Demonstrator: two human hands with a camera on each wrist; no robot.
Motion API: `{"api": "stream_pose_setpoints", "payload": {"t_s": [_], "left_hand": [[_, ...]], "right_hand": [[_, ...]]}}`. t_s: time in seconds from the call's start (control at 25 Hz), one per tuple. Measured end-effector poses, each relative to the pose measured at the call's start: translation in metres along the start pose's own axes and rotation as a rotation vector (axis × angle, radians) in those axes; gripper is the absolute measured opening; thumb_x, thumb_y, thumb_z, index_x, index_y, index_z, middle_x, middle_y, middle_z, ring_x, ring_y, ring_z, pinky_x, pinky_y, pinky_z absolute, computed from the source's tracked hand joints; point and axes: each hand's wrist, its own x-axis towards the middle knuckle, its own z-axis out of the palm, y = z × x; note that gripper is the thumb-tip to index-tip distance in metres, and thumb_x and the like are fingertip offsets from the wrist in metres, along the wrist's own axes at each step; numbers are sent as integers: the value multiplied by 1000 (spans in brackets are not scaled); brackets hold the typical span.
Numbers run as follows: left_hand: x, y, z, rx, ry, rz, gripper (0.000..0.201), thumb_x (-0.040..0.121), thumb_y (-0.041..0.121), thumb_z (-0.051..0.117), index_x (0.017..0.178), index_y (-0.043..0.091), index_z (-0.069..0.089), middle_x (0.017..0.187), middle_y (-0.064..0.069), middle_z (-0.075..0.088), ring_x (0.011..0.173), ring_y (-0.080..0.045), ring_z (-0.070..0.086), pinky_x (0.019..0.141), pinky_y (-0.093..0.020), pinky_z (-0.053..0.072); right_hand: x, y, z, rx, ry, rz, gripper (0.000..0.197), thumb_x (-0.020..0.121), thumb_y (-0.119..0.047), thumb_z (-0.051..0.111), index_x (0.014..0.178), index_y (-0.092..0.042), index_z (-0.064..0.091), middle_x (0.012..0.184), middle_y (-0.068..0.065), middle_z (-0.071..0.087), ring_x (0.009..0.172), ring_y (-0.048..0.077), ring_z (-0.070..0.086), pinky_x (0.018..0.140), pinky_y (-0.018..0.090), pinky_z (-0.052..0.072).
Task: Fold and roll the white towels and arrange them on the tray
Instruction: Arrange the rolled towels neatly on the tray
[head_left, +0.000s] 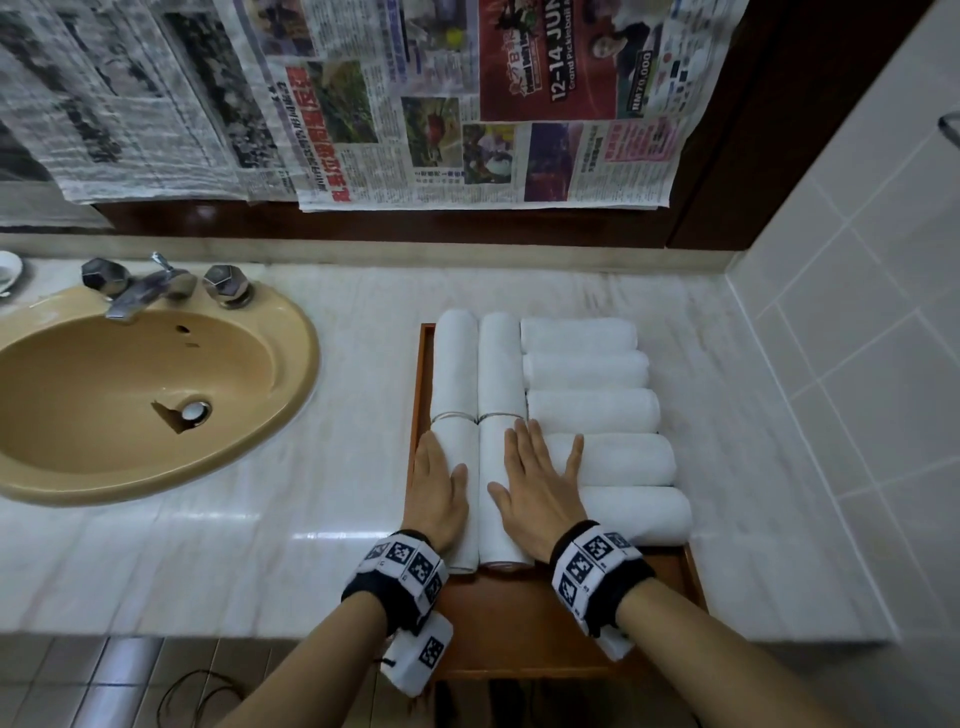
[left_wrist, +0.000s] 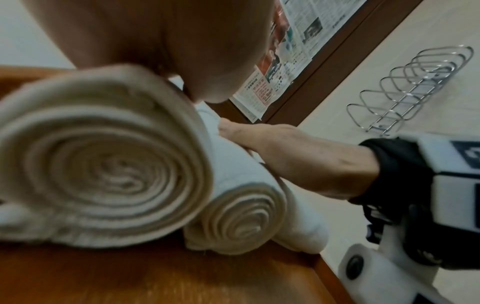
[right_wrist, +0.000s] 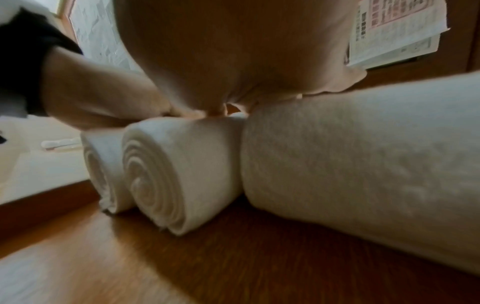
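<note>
Seven white rolled towels lie packed together on the wooden tray (head_left: 524, 613): two long rolls (head_left: 454, 374) side by side along the tray's left side, running near to far, each cinched by a thin band (head_left: 453, 416) about midway, and five short rolls (head_left: 592, 408) stacked crosswise in a column to their right. The near ends of the long rolls show tight spiral layers. The left hand (head_left: 436, 486) lies flat, fingers straight, on the leftmost roll; the right hand (head_left: 537, 486) rests spread and flat across the second long roll and the short rolls beside it. The tray sits on a pale marble counter (head_left: 208, 551), right of a tan sink (head_left: 130, 389) with a chrome tap (head_left: 150, 288). Newspapers (head_left: 415, 104) hang on the far wall.
</note>
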Motion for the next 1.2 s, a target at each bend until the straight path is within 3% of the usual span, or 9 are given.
{"api": "stream_pose_setpoints", "payload": {"t_s": [0.12, 0.36, 0.44, 0.52, 0.68, 0.76, 1.04, 1.2], "left_hand": [[1, 2, 6, 2, 49, -51, 62, 104, 27, 33, 154, 4, 3, 160, -11, 13, 146, -23, 17, 120, -34, 14], [6, 9, 3, 29, 17, -92, 61, 104, 25, 34, 153, 2, 6, 159, -14, 16, 145, -26, 21, 120, -33, 16], [6, 12, -6, 25, 26, -73, 56, 102, 22, 39, 149, -1, 18, 153, -17, 28, 140, -31, 31, 116, -37, 24], [6, 9, -18, 21, 123, -73, 49, 99, 21, 45, 142, 2, 34, 143, -15, 43, 130, -32, 43, 109, -39, 34], [-2, 3, -26, -30, 48, -357, 53, 98, 33, 44, 141, 4, 38, 143, -15, 45, 129, -34, 44, 107, -41, 37], [-5, 8, -20, -72, 46, -390, 43, 99, 31, 40, 134, 5, 45, 136, -16, 52, 122, -35, 49, 101, -40, 39], [9, 38, 0, -126, 75, -455, 40, 101, 30, 39, 130, 3, 45, 135, -18, 51, 122, -36, 49, 100, -40, 39], [31, 46, -1, -140, -66, -400, 52, 99, 31, 44, 145, 7, 36, 146, -13, 44, 131, -32, 44, 107, -35, 34]], "right_hand": [[0, 0, 8, -37, 41, 22, 73, 92, -48, -1, 153, -9, 7, 162, 5, 0, 148, 19, -12, 104, 73, -14], [8, 1, 4, -57, 60, 33, 66, 97, -46, 3, 154, -13, -3, 162, 0, -10, 145, 18, -23, 103, 73, -14], [6, 2, 2, 19, 48, 23, 66, 100, -49, 12, 153, -16, -8, 160, -3, -19, 144, 16, -25, 106, 71, -13], [-1, 10, 3, 96, 65, 38, 68, 99, -52, 16, 153, -19, -8, 159, -5, -24, 145, 14, -24, 108, 69, -13], [-27, 37, 13, 68, 63, 157, 79, 84, -60, -10, 153, -23, -8, 160, -4, -20, 146, 16, -22, 108, 67, -14], [-31, 45, 16, 57, 61, 145, 82, 81, -64, -13, 153, -25, -9, 159, -5, -21, 145, 15, -24, 109, 66, -15], [-15, 78, 10, 44, 48, 133, 86, 78, -69, -13, 153, -27, -10, 160, -8, -19, 145, 13, -22, 111, 66, -11], [-15, 104, -2, 115, 23, 282, 78, 90, -70, 3, 153, -27, -12, 159, -3, -24, 145, 18, -23, 110, 66, -15]]}}
